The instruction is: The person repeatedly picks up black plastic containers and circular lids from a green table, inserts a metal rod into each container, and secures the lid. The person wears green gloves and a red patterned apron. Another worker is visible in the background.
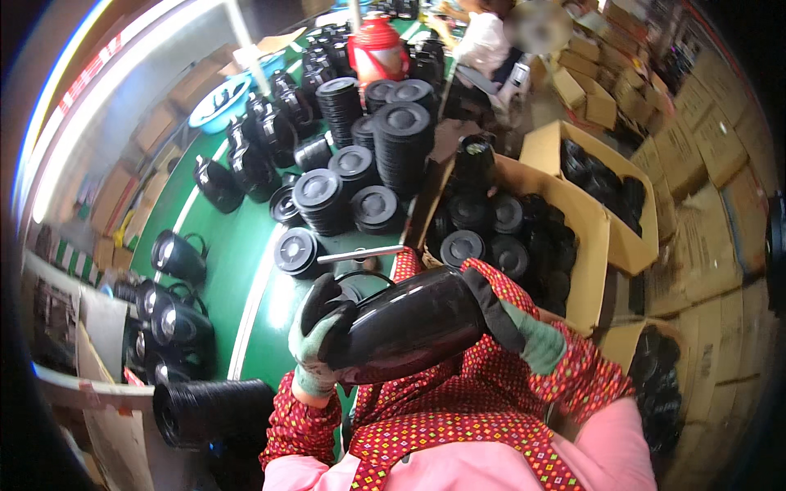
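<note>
A glossy black jug body (417,323) lies on its side between my two hands, in front of my patterned apron. My left hand (321,323), in a grey-green glove with dark fingers, is closed around its left end. On the other end, my right hand (509,321), gloved the same way, grips with its fingers over the edge. A thin dark loop, perhaps its handle, shows above the body near my left hand. Just beyond are stacks of round black lids (319,192) on the green table (246,282). A metal rod (360,254) lies close to them.
A carton (585,254) of black round parts stands at the right, with another open carton (639,233) behind it. Black jugs (176,254) line the table's left side. A red jug (378,49) and a blue basin (221,102) are farther back. A person (483,41) is beyond.
</note>
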The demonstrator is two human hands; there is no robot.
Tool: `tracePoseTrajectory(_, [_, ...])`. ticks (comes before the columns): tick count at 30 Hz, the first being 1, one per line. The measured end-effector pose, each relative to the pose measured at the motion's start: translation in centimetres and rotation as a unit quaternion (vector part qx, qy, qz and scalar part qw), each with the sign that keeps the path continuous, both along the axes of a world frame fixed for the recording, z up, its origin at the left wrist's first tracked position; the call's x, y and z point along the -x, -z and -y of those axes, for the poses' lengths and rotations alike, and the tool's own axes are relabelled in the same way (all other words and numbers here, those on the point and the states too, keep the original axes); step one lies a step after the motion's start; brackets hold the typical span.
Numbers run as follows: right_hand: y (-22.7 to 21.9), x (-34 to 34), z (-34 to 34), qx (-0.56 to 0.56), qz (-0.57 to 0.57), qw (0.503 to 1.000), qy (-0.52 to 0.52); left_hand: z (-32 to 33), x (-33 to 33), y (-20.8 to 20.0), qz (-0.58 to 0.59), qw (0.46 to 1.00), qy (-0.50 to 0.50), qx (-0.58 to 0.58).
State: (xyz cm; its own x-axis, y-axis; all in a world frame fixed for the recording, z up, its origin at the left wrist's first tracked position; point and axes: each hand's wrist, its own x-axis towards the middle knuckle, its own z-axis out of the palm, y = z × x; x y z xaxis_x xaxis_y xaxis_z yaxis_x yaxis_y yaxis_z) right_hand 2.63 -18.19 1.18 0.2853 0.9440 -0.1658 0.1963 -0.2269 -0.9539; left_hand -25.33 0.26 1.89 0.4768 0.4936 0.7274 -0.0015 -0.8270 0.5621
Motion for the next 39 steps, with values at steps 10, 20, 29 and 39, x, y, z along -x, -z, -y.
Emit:
tracePoseTrajectory(10, [-4.6,2.5,-0.5,-0.190,-0.190,0.963,-0.025,1.1,-1.3,-0.4,-0.011,0.932,0.115,0.344])
tracePoseTrajectory(20, [-2.5,4.1,1.9,-0.298,-0.103,0.948,0.035,1.2,-1.2,0.4,0.018,0.848,0.186,0.496])
tracePoseTrajectory(29, [-1.0,5.5,1.4,-0.298,-0.124,0.929,0.179,-1.0,0.1,3.8,-0.071,0.910,0.170,0.371])
tracePoseTrajectory(39, [-1.1,2.4,3.0,-0.292,-0.064,0.953,0.048,-2.1,1.1,3.8,-0.175,0.754,0.260,0.577])
